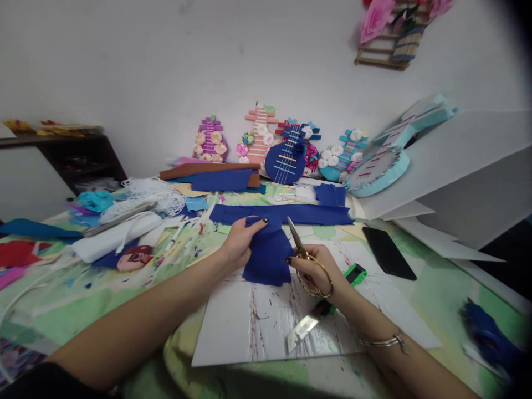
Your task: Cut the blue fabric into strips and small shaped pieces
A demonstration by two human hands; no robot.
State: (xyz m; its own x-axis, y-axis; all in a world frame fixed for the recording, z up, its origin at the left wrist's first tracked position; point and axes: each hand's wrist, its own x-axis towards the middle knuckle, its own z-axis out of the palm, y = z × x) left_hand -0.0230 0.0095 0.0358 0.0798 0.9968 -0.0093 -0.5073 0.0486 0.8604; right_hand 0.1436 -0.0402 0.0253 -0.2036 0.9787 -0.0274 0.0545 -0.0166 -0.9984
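Between thumb and fingers, my left hand (241,243) pinches the upper left corner of a dark blue piece of felt (268,255). The piece hangs over a white board (224,327). My right hand (318,263) grips gold-handled scissors (300,244), its fingers in the loops. Their blades point up and away, beside the felt's right edge, and look closed. Fingertips of the right hand touch or nearly touch that edge. Under the right wrist lies a green utility knife (353,275) with its wide blade (305,328) out on the board.
A long blue felt strip (307,214) lies behind the board. A black phone (388,252) is at the right, near white foam sheets (453,160). White cord (152,194) and a white power strip (118,235) sit at the left. Decorated lute shapes (285,158) lean against the wall.
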